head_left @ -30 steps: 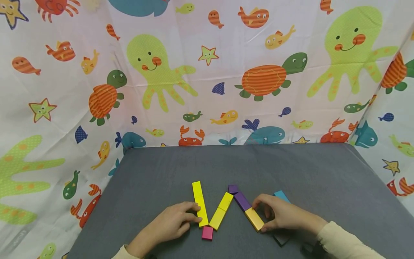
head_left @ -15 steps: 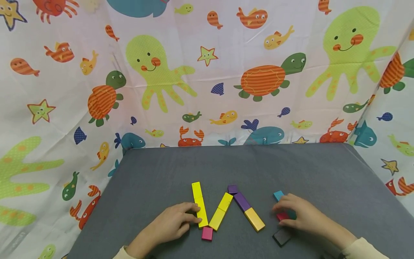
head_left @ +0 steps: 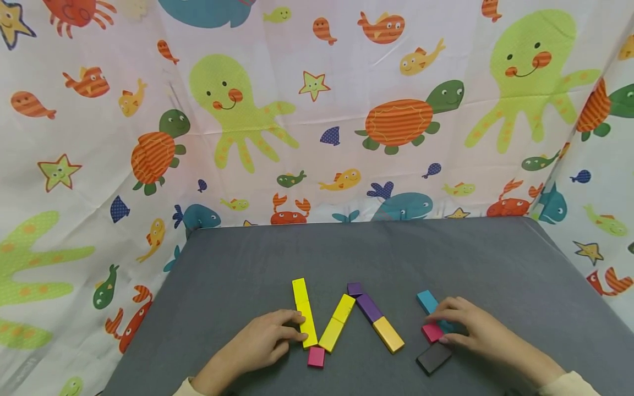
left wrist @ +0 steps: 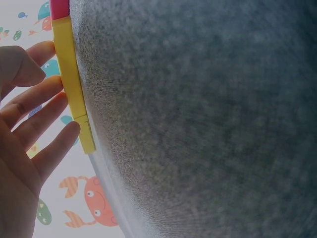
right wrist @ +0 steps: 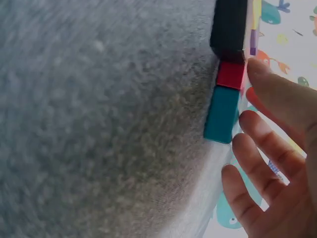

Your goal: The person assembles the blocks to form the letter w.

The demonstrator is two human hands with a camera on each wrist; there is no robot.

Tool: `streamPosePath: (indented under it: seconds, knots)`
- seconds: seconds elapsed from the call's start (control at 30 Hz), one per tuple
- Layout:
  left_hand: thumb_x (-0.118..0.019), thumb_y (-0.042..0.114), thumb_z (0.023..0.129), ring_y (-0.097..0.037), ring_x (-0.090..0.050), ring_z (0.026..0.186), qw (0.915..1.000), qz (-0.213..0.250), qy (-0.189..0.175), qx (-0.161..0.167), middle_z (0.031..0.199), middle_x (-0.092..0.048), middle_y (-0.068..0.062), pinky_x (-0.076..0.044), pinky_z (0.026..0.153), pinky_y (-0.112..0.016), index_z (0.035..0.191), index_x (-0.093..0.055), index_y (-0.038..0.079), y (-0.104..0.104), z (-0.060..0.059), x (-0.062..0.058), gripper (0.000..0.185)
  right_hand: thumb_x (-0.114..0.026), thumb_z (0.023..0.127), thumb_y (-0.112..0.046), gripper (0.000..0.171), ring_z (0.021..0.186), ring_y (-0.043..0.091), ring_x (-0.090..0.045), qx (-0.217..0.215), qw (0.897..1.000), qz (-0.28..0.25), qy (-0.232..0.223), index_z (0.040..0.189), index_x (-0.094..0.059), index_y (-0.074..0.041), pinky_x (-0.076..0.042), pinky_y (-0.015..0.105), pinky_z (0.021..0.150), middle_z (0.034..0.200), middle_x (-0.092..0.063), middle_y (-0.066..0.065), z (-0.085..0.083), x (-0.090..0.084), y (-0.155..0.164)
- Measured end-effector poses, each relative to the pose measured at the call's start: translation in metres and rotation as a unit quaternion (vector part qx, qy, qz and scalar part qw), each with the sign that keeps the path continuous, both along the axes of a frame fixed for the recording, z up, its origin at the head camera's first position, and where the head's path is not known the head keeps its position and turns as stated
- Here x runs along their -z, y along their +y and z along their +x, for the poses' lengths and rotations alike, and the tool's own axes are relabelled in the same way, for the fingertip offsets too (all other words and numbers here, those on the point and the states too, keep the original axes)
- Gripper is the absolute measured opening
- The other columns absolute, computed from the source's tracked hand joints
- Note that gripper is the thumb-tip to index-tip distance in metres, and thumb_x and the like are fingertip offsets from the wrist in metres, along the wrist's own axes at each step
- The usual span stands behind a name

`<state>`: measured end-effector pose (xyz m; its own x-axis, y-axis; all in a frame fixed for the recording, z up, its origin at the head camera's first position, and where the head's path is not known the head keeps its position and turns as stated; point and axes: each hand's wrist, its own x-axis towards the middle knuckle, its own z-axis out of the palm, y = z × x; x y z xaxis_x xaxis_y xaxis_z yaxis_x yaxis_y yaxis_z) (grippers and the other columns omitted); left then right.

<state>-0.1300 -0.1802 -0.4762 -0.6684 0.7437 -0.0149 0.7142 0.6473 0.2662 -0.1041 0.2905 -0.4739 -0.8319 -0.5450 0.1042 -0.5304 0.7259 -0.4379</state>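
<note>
My left hand point(head_left: 269, 335) rests its fingertips along the left side of a yellow block point(head_left: 308, 330), the nearer of two laid end to end. In the left wrist view those fingers point(left wrist: 44, 94) are fairly straight. A small pinkish-red block point(head_left: 316, 357) sits at the near end of that row. To the right, my right hand point(head_left: 473, 324) pinches another small pinkish-red block point(head_left: 432, 332) between index finger and thumb. A blue block point(head_left: 426, 301) and a black block point(head_left: 434, 358) lie on either side of it. A teal block point(right wrist: 221, 114) adjoins it in the right wrist view.
Two more yellow blocks point(head_left: 337, 323) slant up to a small purple block point(head_left: 354, 289). From there a longer purple block point(head_left: 369, 308) and an orange-yellow block point(head_left: 388, 334) slant down. Grey cloth point(head_left: 238, 264) covers the table; a sea-animal curtain point(head_left: 337, 55) hangs behind.
My right hand has left the orange-yellow block and moved right to the small pinkish-red block beside the black one. The left hand stays on the yellow block.
</note>
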Motion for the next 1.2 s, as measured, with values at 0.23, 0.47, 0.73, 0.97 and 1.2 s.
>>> streamPosePath:
  seconds: [0.23, 0.47, 0.73, 0.97, 1.2]
  knots:
    - [-0.061, 0.016, 0.093, -0.011, -0.058, 0.123, 0.9999, -0.006, -0.007, -0.005, 0.135, -0.059, 0.01, -0.053, 0.103, -0.038, 0.123, -0.069, 0.037, 0.0003, 0.0, 0.0, 0.037, -0.073, 0.081, -0.052, 0.043, 0.098, -0.002, -0.044, -0.013, 1.0, 0.008, 0.009, 0.119, -0.068, -0.034, -0.05, 0.02, 0.074, 0.109, -0.056, -0.015, -0.0018, 0.0013, 0.0011]
    - [-0.062, 0.017, 0.093, -0.01, -0.058, 0.123, 0.9999, -0.01, -0.01, -0.007, 0.134, -0.06, 0.01, -0.053, 0.103, -0.038, 0.123, -0.069, 0.037, 0.0007, 0.0006, -0.0007, 0.036, -0.08, 0.077, -0.044, 0.042, 0.097, 0.001, -0.046, -0.008, 0.997, 0.054, 0.054, 0.116, -0.069, -0.035, -0.051, 0.024, 0.072, 0.109, -0.055, -0.015, -0.0041, 0.0031, 0.0016]
    - [-0.062, 0.018, 0.093, -0.011, -0.057, 0.124, 0.9996, -0.015, -0.018, -0.013, 0.135, -0.059, 0.011, -0.053, 0.104, -0.039, 0.123, -0.069, 0.037, 0.0011, -0.0001, -0.0015, 0.036, -0.072, 0.068, -0.071, 0.058, 0.099, 0.004, -0.045, 0.006, 0.996, 0.074, 0.044, 0.117, -0.068, -0.04, -0.051, 0.025, 0.072, 0.112, -0.052, -0.014, -0.0021, 0.0031, -0.0004]
    - [-0.062, 0.018, 0.093, -0.011, -0.058, 0.124, 0.9997, -0.012, -0.016, -0.01, 0.135, -0.059, 0.011, -0.053, 0.104, -0.039, 0.123, -0.069, 0.037, 0.0008, -0.001, -0.0001, 0.036, -0.082, 0.076, -0.039, 0.031, 0.093, -0.002, -0.046, -0.005, 0.992, 0.033, 0.121, 0.104, -0.072, -0.039, -0.051, 0.022, 0.069, 0.103, -0.054, -0.018, -0.0041, 0.0094, 0.0005]
    - [-0.062, 0.018, 0.093, -0.011, -0.057, 0.124, 0.9996, -0.017, -0.018, -0.013, 0.136, -0.059, 0.01, -0.053, 0.104, -0.039, 0.123, -0.069, 0.037, 0.0018, -0.0008, -0.0018, 0.036, -0.085, 0.073, -0.035, 0.03, 0.092, -0.002, -0.048, -0.007, 0.991, 0.008, 0.135, 0.098, -0.07, -0.038, -0.052, 0.023, 0.07, 0.101, -0.057, -0.02, -0.0026, 0.0083, -0.0066]
